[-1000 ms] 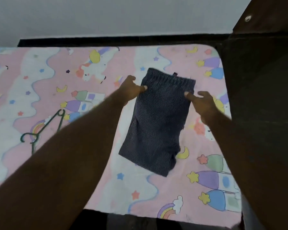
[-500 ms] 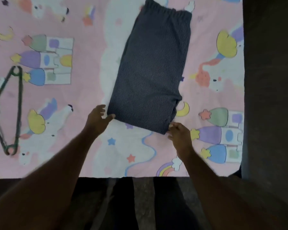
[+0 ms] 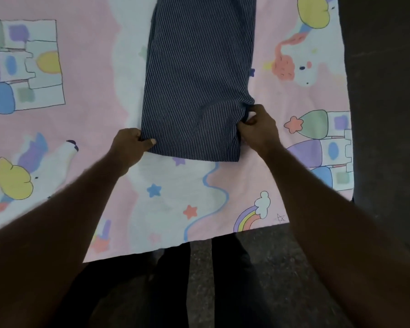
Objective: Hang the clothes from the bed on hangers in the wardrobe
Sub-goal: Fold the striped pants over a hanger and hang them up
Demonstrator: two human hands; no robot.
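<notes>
Gripped the striped shorts (image 3: pixel 197 79) at the near-left corner with the left hand (image 3: pixel 128 149). Pinched the near-right edge with the right hand (image 3: pixel 258 130) on the bed (image 3: pixel 173 204)

Half a second ago the left hand (image 3: pixel 130 147) and right hand (image 3: pixel 258 129) merely touched the lower corners of the striped shorts (image 3: pixel 197 79). Now each has closed its grip there. The cloth has bunched up at the right hand, right of the frame's centre.

- The dark navy folded cloth garment (image 3: pixel 197 79) bore thin white pinstripes.
- The pink fabric bedsheet (image 3: pixel 92 119) carried white wavy bands, pastel castles, yellow-maned unicorns, coloured stars and a rainbow.
- The stone floor (image 3: pixel 272 275) was dark speckled grey.
</notes>
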